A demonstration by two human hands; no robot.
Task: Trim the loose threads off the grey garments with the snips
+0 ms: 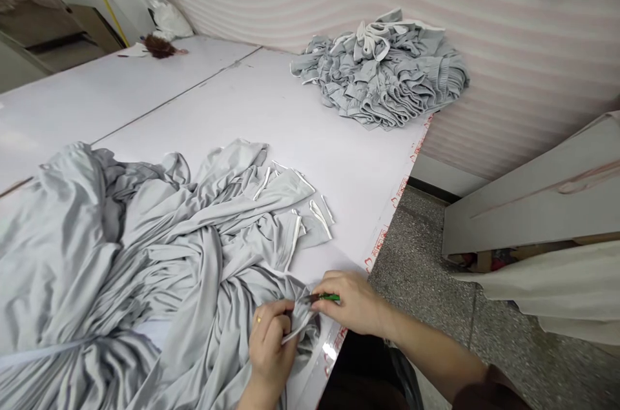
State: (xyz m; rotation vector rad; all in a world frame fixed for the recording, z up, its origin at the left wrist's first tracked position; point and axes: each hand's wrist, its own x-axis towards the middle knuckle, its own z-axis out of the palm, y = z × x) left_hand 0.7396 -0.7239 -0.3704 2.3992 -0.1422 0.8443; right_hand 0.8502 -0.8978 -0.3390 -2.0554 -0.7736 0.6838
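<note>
My left hand (272, 344), with a ring on one finger, pinches the white-edged end of a light grey garment (194, 268) near the table's front edge. Between the fingers of my right hand (351, 300) is a pair of small green-handled thread snips (325, 297). Their dark tip points left and meets the fabric beside my left fingers; whether the blades are open or closed is too small to tell. The garment belongs to a large loose heap of grey cloth that spreads over the left of the table, several white-trimmed ends lying toward the right.
A second pile of gathered grey garments (387, 74) sits at the table's far right corner. The white table (271, 100) has red-printed tape along its right edge. At the back left are a brown-red tuft (159, 46) and a plastic bag (169, 19). A white cabinet (527, 184) stands right.
</note>
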